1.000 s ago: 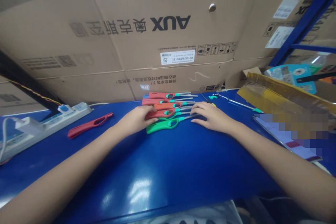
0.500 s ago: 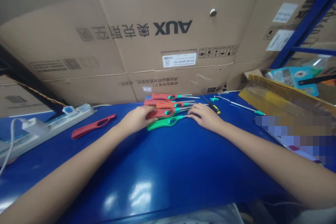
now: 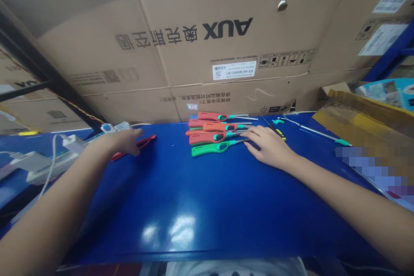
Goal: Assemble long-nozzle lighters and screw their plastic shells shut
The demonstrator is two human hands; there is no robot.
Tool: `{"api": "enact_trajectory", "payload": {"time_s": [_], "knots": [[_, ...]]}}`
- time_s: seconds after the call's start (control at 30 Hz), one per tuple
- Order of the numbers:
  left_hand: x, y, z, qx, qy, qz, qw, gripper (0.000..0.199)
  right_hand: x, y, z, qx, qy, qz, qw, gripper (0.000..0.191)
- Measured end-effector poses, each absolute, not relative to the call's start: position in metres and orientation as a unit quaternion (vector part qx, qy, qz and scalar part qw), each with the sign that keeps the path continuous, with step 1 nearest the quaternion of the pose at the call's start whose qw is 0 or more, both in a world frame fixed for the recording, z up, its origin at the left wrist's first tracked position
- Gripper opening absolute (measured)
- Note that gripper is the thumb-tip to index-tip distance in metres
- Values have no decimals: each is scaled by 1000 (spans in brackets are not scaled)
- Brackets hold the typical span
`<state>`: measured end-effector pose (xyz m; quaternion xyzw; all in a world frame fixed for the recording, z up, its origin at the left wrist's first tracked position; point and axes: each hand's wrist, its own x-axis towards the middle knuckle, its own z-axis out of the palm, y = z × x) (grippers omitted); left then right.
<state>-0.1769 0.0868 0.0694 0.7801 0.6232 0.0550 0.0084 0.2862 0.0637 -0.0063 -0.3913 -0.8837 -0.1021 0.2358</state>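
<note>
Several red, orange and green lighters lie stacked side by side on the blue table (image 3: pixel 194 189), their metal tubes pointing right. The green lighter (image 3: pixel 210 148) is nearest to me. My right hand (image 3: pixel 268 144) rests at the tube ends, fingertips touching them, fingers somewhat spread. Over at the left, my left hand (image 3: pixel 124 141) is above a dark red lighter casing (image 3: pixel 148 141), its fingers apart. That casing has no metal tube showing, and its middle is partly hidden by the hand.
A white power strip (image 3: pixel 42 174) with plugs and cables lies at the left. Large cardboard boxes (image 3: pixel 194 0) stand behind the table. To the right are a yellow-and-black screwdriver (image 3: pixel 278 133), a metal tube (image 3: pixel 318 132) and a taped box (image 3: pixel 365 116).
My left hand has left the stacked lighters and moved left to the dark red casing. My right hand stays by the tube ends. The camera view has shifted slightly.
</note>
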Motion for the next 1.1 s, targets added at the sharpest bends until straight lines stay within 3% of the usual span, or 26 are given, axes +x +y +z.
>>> {"api": "enact_trajectory", "payload": {"time_s": [0.17, 0.37, 0.47, 0.57, 0.7, 0.8, 1.0, 1.1], "knots": [[-210, 69, 68, 727, 681, -79, 43, 13, 283, 56, -1, -360, -896, -103, 238, 26], [-179, 29, 112, 728, 660, -138, 128, 13, 274, 32, 6, -324, -908, -95, 249, 28], [-124, 1, 127, 834, 530, -54, 146, 30, 267, 17, 13, -282, -915, -73, 278, 35], [-59, -15, 114, 874, 468, -38, 123, 27, 261, 4, 16, -223, -939, -20, 260, 42], [-5, -14, 70, 887, 428, 11, 171, 30, 262, 0, 11, -179, -971, -9, 155, 20], [3, -1, 39, 888, 402, 86, 207, 34, 269, 5, 5, -205, -971, -10, 124, 16], [-3, 17, -8, 855, 378, 266, 235, 40, 279, 20, 3, -243, -954, 48, 167, 17], [-2, 17, -17, 840, 388, 299, 232, 51, 281, 28, 2, -281, -915, 93, 274, 18]]}}
